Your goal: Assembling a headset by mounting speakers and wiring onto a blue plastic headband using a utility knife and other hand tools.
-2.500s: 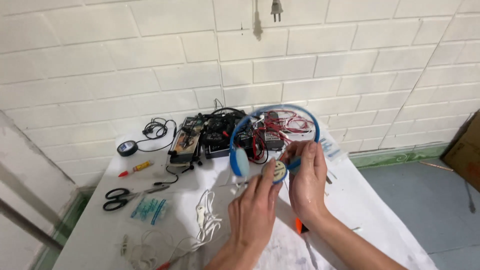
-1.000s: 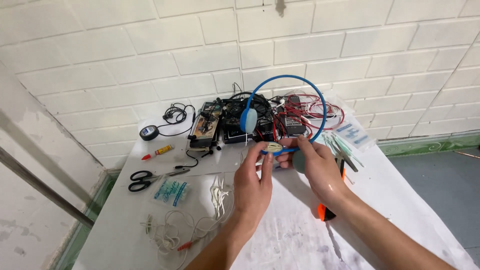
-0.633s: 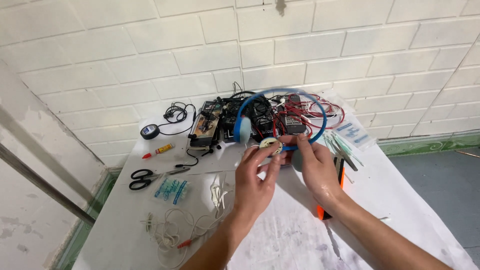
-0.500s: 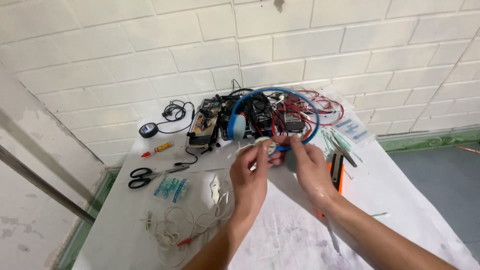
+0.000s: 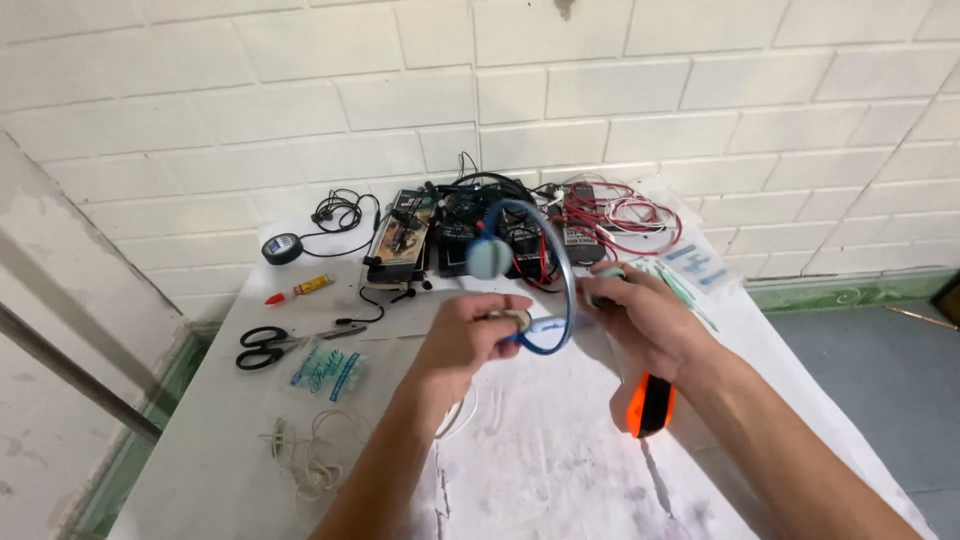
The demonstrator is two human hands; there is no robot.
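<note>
I hold a blue headband headphone [image 5: 545,270] above a white-covered table [image 5: 540,470]. My left hand [image 5: 470,335] pinches one earpiece end of the band between thumb and fingers. To the right, my right hand [image 5: 640,315] is closed near the band's other side, with a pale earpiece at its fingertips. A light blue ear pad [image 5: 487,257] shows at the band's far side. The band is turned edge-on toward me.
An orange-and-black tool [image 5: 650,405] lies under my right forearm. Scissors [image 5: 265,347], a small bag of blue parts [image 5: 325,370], a white cable bundle [image 5: 315,455], a glue tube [image 5: 300,290], a tape roll [image 5: 282,247], boxes [image 5: 400,240] and red wires [image 5: 620,215] lie along the brick wall.
The headphone has turned from facing me as a wide arc to nearly edge-on and has dropped lower. My hands have drawn slightly apart, left hand moved left.
</note>
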